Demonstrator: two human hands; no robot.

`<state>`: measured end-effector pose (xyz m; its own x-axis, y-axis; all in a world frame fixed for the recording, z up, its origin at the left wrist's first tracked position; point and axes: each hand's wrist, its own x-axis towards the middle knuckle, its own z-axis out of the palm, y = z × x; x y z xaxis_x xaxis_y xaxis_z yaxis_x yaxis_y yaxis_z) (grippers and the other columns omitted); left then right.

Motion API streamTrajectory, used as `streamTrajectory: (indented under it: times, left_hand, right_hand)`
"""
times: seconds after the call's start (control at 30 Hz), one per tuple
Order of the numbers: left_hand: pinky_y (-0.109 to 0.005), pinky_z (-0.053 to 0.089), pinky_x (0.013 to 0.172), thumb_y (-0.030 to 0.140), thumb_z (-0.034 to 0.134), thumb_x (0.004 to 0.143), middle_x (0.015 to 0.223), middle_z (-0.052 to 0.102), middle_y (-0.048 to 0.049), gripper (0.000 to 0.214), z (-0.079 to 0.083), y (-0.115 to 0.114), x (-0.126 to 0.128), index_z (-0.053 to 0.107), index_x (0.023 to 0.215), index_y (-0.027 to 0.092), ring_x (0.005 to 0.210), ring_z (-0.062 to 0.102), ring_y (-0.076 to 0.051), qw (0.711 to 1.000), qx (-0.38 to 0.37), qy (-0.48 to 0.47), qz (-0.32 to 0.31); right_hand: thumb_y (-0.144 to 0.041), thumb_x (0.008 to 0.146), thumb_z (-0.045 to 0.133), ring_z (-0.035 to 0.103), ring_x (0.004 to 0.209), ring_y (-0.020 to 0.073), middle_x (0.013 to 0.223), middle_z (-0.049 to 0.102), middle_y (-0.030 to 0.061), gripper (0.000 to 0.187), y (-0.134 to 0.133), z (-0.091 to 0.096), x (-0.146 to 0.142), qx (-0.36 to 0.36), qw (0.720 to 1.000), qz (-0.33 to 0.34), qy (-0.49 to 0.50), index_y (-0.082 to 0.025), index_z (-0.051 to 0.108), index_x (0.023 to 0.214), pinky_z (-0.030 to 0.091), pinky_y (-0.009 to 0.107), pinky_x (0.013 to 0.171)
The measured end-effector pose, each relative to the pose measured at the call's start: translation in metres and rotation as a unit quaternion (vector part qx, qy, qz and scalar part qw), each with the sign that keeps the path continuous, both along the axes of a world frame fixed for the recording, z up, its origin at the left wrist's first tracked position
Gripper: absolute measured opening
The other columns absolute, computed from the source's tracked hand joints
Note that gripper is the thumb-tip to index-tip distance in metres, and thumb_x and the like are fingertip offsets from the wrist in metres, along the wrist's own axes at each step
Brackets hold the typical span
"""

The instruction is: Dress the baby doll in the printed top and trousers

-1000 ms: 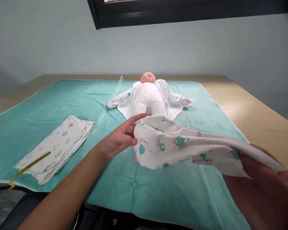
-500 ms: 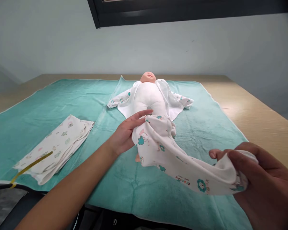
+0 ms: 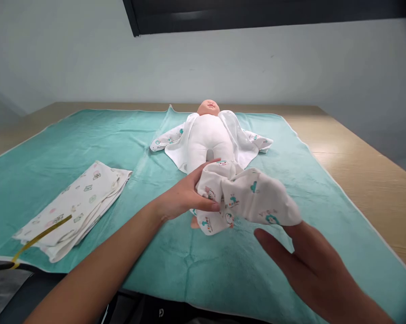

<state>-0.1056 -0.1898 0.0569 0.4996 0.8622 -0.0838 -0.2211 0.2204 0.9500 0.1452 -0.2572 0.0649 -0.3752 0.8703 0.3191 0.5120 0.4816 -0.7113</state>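
Observation:
A baby doll [image 3: 209, 130] with a white cloth body lies on its back, head away from me. Its arms are in the sleeves of a white printed baby jacket [image 3: 245, 148], which is spread wide at the front. My left hand [image 3: 189, 191] grips white printed baby pants [image 3: 257, 198] over the doll's lower legs, thumb in front. The ends of the doll's feet show below the cloth. My right hand [image 3: 311, 258] has its fingers inside the end of one pant leg, hidden by the cloth, while its thumb stands apart outside.
On the left lies a folded printed cloth [image 3: 78, 209]. A yellow strap [image 3: 42, 236] crosses its lower corner. The teal blanket [image 3: 138, 252] covers most of the wooden table [image 3: 354, 166], which meets a wall. A dark chair [image 3: 37, 297] is at the lower left.
My right hand has let go of the bunched pant leg end and slid its fingers inside it, moving left and turning. The stretched leg is now shorter and raised. My left hand keeps its grip.

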Motion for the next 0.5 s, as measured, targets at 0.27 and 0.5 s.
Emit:
streamTrajectory:
  times: [0.27,0.5]
  left_hand:
    - [-0.032,0.049,0.089,0.025,0.071,0.084,0.125,0.065,-0.0061,0.047,-0.002,-0.001,0.0,0.061,0.13,0.026,0.112,0.06,-0.026,0.999,0.012,-0.018,0.043]
    - [-0.029,0.051,0.081,0.028,0.068,0.087,0.115,0.068,-0.0062,0.038,-0.009,0.003,0.007,0.063,0.124,0.022,0.098,0.065,-0.02,0.987,-0.062,-0.115,0.092]
  right_hand:
    - [-0.039,0.089,0.062,0.07,0.08,0.0232,0.094,0.072,0.0041,0.039,0.008,0.007,-0.012,0.021,0.988,-0.149,-0.015,-0.029,0.061,0.127,0.057,0.028,0.055]
    - [-0.039,0.084,0.069,0.071,0.095,0.028,0.108,0.074,0.0035,0.04,0.015,-0.002,-0.017,-0.064,0.959,-0.229,0.156,-0.03,0.066,0.123,0.062,0.038,0.072]
